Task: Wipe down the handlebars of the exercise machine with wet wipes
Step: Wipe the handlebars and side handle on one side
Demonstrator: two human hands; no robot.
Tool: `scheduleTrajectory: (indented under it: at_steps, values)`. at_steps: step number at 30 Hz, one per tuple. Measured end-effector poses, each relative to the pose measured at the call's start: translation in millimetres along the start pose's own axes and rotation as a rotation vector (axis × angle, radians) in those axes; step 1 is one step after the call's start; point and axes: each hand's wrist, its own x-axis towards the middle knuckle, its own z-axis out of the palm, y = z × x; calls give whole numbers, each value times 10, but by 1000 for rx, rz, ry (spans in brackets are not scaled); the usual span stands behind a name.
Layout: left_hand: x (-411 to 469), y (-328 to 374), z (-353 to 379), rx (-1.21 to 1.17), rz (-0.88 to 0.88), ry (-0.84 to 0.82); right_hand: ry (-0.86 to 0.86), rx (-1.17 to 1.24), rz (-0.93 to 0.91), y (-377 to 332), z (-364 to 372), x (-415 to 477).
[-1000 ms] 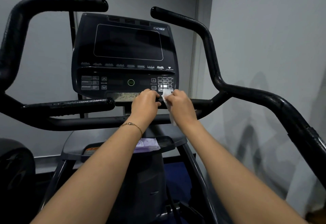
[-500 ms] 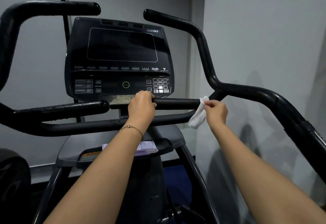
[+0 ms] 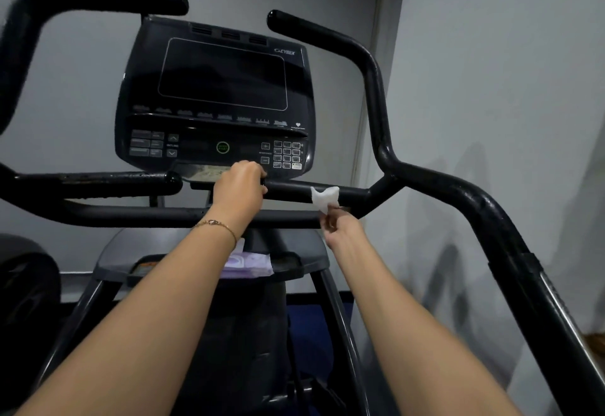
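I count two hands, left hand (image 3: 240, 188) and right hand (image 3: 342, 230), one white wipe (image 3: 324, 198), one console (image 3: 216, 95), one bracelet (image 3: 217, 226)

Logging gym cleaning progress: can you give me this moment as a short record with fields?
left hand: grips the handlebar end below the console
right hand: pinches the wet wipe from below
wet wipe: white, draped on the handlebar, apart from the left hand
wipes pack: purple, on the tray beneath
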Motion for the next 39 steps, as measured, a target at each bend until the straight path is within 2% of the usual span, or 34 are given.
scheduleTrajectory:
  at_steps: [3, 6, 11, 13, 15, 17, 19, 20, 24, 25, 28, 30, 31, 34, 35, 37, 39]
  values:
    - [-14, 13, -14, 8, -11, 2, -77, -46, 65, 36, 106, -126]
    - [-44, 58, -39, 108, -13, -15, -145, -191, 94, 11, -8, -299]
    - [49, 368, -221, 389, -30, -128, -151, -472, -257, -351, -31, -468]
    - [214, 500, -280, 241, -38, -148, -191, -552, -383, -583, 84, -517]
    - [411, 630, -330, -148, -15, -244, -203, -560, -468, -810, 246, -551]
    - [574, 768, -401, -520, 24, -430, -198, -529, -539, -1027, 402, -520]
    - [750, 841, -474, -696, 47, -549, -206, -550, -629, -1202, 541, -448]
    - [866, 845, -502, -724, 73, -552, -211, -586, -677, -1265, 609, -388]
    - [1392, 739, -579, -780, 119, -389, -206, -792, -852, -1372, 910, -189]
    - [1500, 718, -610, -776, 128, -371, -258, -808, -840, -1370, 986, -131]
    - [1813, 642, -629, -697, 183, -365, -499, -712, -643, -1310, 1219, 88]
    - [2014, 578, -621, -575, 228, -296, -455, -657, -653, -1302, 1353, 241]
    - [2120, 529, -618, -488, 255, -200, -410, -605, -672, -1311, 1412, 309]
    - [2464, 318, -667, -197, 256, 290, -331, -470, -701, -1392, 1605, 494]
    - [2558, 249, -704, -141, 255, 389, -302, -468, -753, -1423, 1676, 530]
    - [2742, 136, -767, -79, 294, 462, -241, -488, -903, -1478, 1828, 562]
    - [2852, 55, -777, -31, 351, 446, -164, -541, -1097, -1545, 1993, 552]
